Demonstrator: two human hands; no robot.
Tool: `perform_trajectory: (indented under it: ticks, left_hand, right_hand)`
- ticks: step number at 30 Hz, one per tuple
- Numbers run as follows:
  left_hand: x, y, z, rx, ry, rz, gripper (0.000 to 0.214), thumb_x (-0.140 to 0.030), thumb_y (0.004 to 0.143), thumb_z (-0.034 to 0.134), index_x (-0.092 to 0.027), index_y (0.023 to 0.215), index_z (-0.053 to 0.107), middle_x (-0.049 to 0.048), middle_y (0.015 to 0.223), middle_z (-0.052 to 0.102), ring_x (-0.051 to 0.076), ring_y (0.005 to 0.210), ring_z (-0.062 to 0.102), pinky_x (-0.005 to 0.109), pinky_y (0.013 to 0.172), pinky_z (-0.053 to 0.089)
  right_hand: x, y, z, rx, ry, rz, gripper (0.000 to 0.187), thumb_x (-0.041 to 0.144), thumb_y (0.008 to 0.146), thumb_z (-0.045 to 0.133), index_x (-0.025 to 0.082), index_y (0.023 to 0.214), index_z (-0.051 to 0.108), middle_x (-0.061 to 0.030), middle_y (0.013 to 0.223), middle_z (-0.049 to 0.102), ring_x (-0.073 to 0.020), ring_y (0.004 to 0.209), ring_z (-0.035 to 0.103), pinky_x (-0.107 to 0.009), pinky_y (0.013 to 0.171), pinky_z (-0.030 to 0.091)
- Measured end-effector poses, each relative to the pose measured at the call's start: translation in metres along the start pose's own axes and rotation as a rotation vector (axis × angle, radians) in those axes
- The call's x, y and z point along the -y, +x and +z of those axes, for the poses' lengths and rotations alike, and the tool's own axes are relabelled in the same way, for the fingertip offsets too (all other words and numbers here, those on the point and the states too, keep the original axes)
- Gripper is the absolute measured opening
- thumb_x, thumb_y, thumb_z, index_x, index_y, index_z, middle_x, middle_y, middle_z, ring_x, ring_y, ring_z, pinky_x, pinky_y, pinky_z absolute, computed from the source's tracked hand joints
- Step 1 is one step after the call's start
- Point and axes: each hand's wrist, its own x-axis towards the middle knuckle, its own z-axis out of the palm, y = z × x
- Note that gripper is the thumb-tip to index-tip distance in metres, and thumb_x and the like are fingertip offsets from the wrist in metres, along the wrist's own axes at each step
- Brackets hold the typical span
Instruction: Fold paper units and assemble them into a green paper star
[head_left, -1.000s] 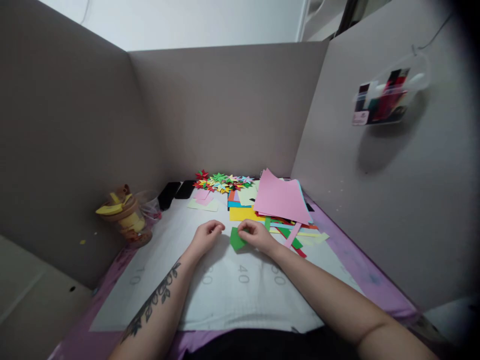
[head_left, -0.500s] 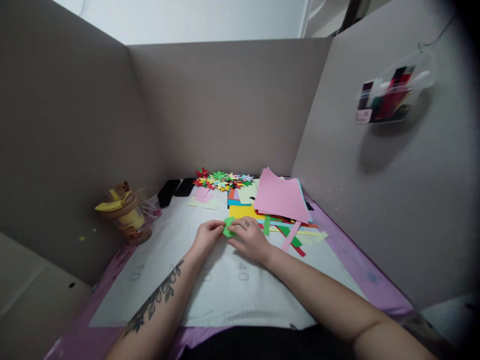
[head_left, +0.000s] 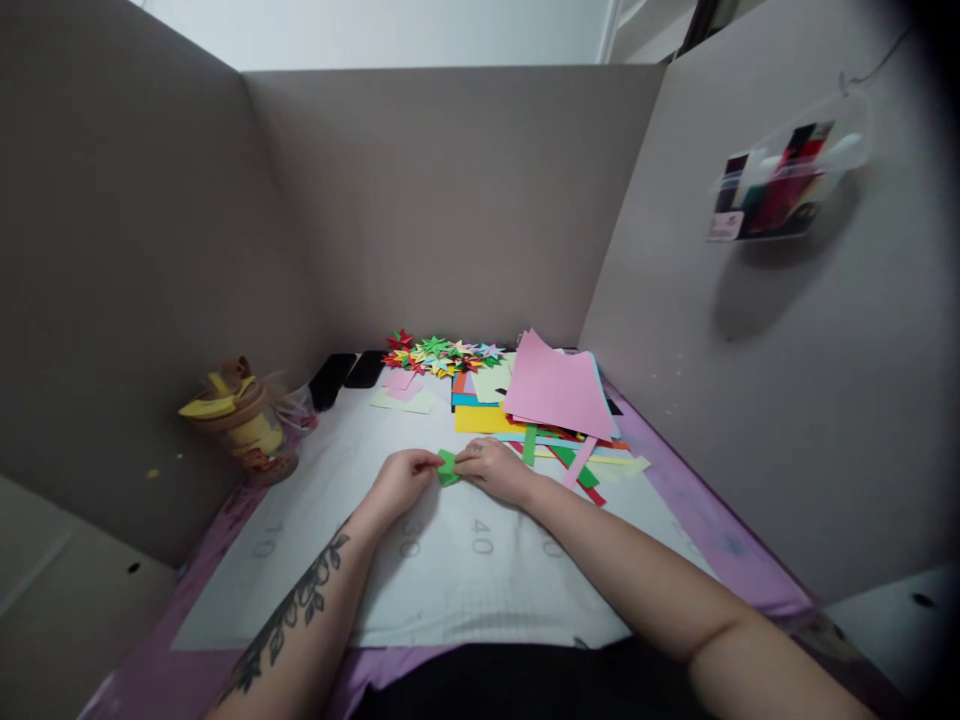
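A small green piece of paper (head_left: 448,468) is between my two hands, low over the white sheet (head_left: 450,600). My left hand (head_left: 405,480) pinches its left edge between thumb and fingers. From the other side, my right hand (head_left: 495,470) has its fingers closed on the right edge. Whether the paper is folded is too small to tell. Just beyond my right hand lie coloured paper strips (head_left: 577,462), green, pink, red and pale yellow. Behind them rests a stack of pink sheets (head_left: 559,385), with a yellow sheet (head_left: 480,420) to its left.
Folded paper stars (head_left: 442,352) are heaped at the back. Two black phone-like slabs (head_left: 334,380) and a pot with yellow pieces (head_left: 251,425) stand at the left. A clear holder (head_left: 780,195) hangs on the right wall. Grey panels (head_left: 450,200) enclose the table.
The green paper has come slightly nearer and now shows a squarer shape. My right hand's fingers have drawn together at its right edge; my left hand keeps its pinch.
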Motion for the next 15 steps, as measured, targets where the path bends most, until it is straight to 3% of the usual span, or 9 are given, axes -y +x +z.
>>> perform_trajectory:
  ticks: [5,8,15]
  left_hand:
    - [-0.005,-0.008,-0.003,0.181,0.26,0.279,0.028,-0.014,0.073,0.05,-0.024,0.088,0.072,0.0061,0.096,0.067,0.021,0.093,0.056,0.03,0.086,0.04]
    - [-0.004,-0.01,-0.002,0.266,0.262,0.274,0.03,-0.016,0.075,0.049,-0.026,0.09,0.072,0.0057,0.102,0.066,0.023,0.096,0.057,0.032,0.086,0.04]
    - [-0.005,-0.015,-0.007,0.304,0.128,0.146,0.028,-0.016,0.068,0.054,-0.025,0.086,0.072,0.0034,0.11,0.065,0.026,0.103,0.056,0.034,0.089,0.038]
  right_hand:
    - [-0.017,-0.003,0.003,0.046,0.177,-0.026,0.017,0.02,0.08,0.057,0.025,0.091,0.07,-0.0038,0.099,0.068,-0.0158,0.091,0.058,-0.03,0.082,0.043]
    - [-0.022,-0.005,0.003,0.046,0.268,0.004,0.015,0.019,0.077,0.061,0.024,0.088,0.07,-0.0041,0.099,0.068,-0.0161,0.093,0.058,-0.03,0.084,0.043]
    - [-0.015,0.003,0.001,0.026,0.412,0.165,0.007,0.02,0.077,0.062,0.018,0.076,0.069,-0.0033,0.088,0.066,-0.0137,0.086,0.058,-0.029,0.084,0.04]
